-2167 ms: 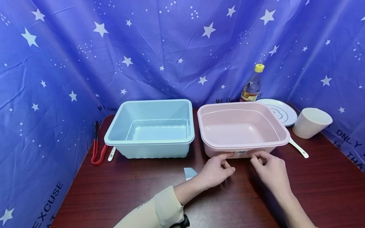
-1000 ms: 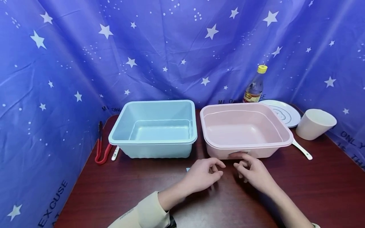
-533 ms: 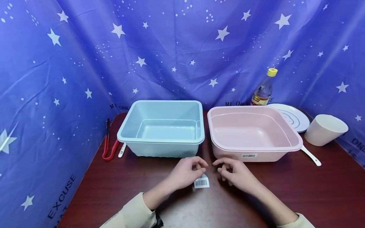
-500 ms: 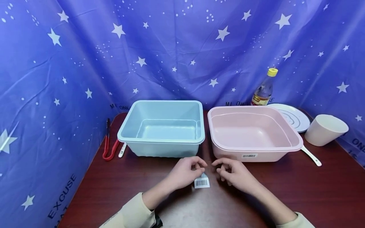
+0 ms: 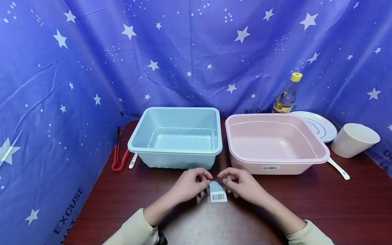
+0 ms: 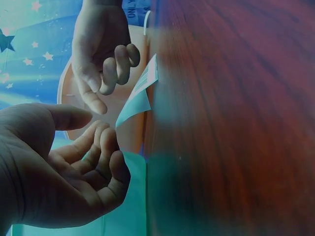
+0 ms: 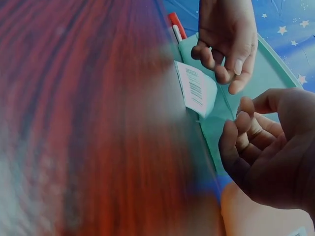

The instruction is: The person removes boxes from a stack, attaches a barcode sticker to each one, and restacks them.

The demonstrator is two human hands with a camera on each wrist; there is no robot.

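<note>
A pale blue slip of paper (image 5: pixel 216 187) with a white barcode label on its near end lies on the table between my hands, its blue part bent upward. Just left of it is my left hand (image 5: pixel 189 185), fingers loosely bent, the tips of the thumb and forefinger apart. My right hand (image 5: pixel 243 185) hovers on the other side, forefinger reaching toward the left one. In both wrist views neither hand holds anything; the slip's edge (image 6: pixel 135 105) stands close by the left fingertips. Another barcode sticker (image 5: pixel 270 167) is on the front wall of the pink basin (image 5: pixel 277 161).
A light blue basin (image 5: pixel 174 151) stands left of the pink one. At the far left lie red-handled tongs (image 5: pixel 117 163) and a white handle (image 5: pixel 133 160). To the right are a yellow-capped bottle (image 5: pixel 284 97), a white plate (image 5: pixel 321 126), a white cup (image 5: pixel 353 141) and a spoon (image 5: pixel 338 168).
Both hands have left the sticker on the pink basin and moved left and toward me, to either side of the slip. The slip, partly hidden before, now shows fully. The head view has turned left.
</note>
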